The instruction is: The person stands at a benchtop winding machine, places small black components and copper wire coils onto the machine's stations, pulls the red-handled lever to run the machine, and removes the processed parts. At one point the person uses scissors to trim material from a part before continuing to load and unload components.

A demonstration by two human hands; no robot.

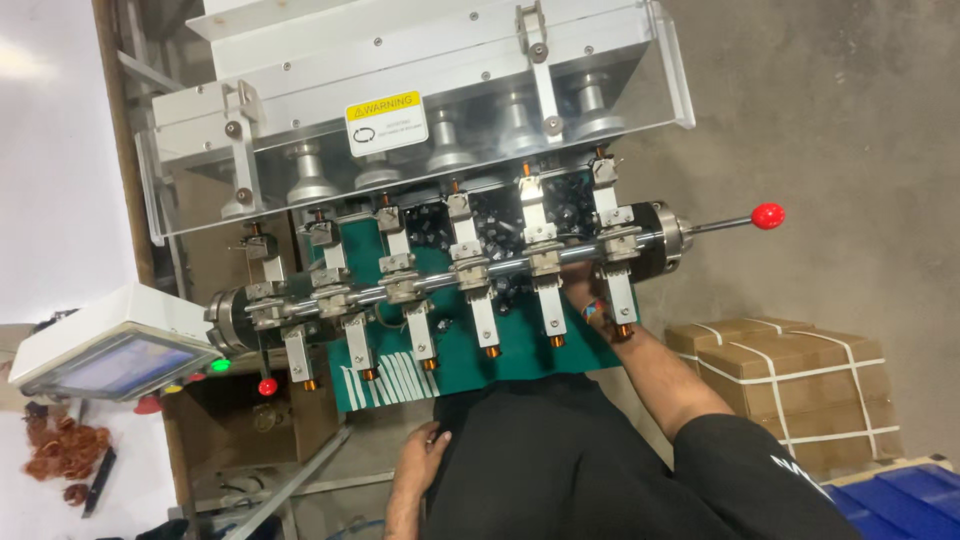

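The horizontal steel shaft point(450, 275) runs across the front of the winding machine point(420, 90), carrying a row of clamp blocks point(470, 272) with copper-tipped spindles point(485, 325) hanging below, over a green tray point(460, 350). It looks rigid, heavy and fixed to the machine, with smooth, likely slippery metal between the blocks; the blocks are squared and offer the surer purchase, while the thin spindles look the part most easily bent. The right hand point(590, 295) reaches up to the shaft near its right end, between the last two blocks, but they hide the fingers and I cannot tell whether they are closed around anything. The left hand point(420, 455) rests low against the black clothing, fingers loosely curled and empty. A red-knobbed lever point(767, 215) sticks out rightward; a tilted touchscreen panel point(110, 355) sits left, strapped cardboard boxes point(790, 385) right.
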